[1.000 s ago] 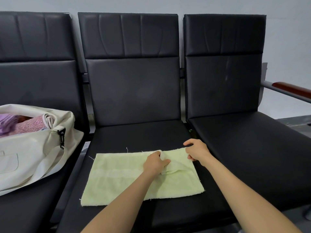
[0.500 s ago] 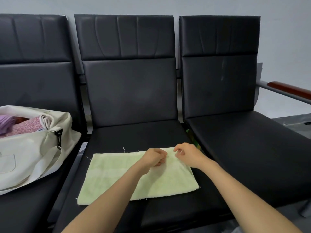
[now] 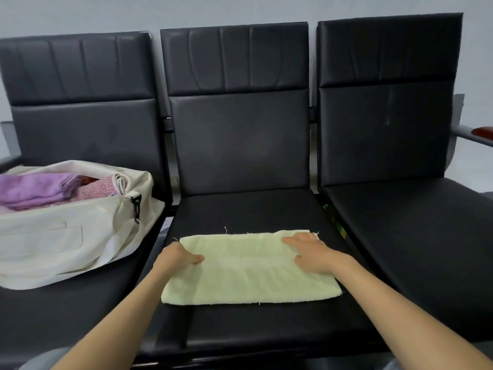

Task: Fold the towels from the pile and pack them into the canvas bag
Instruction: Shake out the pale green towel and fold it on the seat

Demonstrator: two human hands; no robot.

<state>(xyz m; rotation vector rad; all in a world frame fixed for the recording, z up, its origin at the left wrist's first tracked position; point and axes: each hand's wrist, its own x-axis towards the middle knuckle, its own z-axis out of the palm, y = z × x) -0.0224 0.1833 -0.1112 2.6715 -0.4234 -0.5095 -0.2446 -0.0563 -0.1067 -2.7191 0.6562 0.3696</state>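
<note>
While the pale green towel [image 3: 248,273] is lying flat on the middle seat [image 3: 240,209], the left hand [image 3: 178,259] is holding its left edge in a clamped grip, thumb on top and fingers curled at the hem, and the right hand [image 3: 312,255] is pressing on the far right corner with its grip apart, fingers straight. On the seat to the left [image 3: 66,316], the canvas bag [image 3: 66,244] is sitting open, and a purple towel [image 3: 34,188] and a pink towel [image 3: 96,189] are lying inside it.

A pale green rectangular terry towel [image 3: 250,273] lies folded flat on the middle black seat [image 3: 240,212]. On the seat to its left, an open cream canvas bag [image 3: 53,236] holds a folded purple towel [image 3: 34,188] and a pink patterned towel [image 3: 96,189].
</note>
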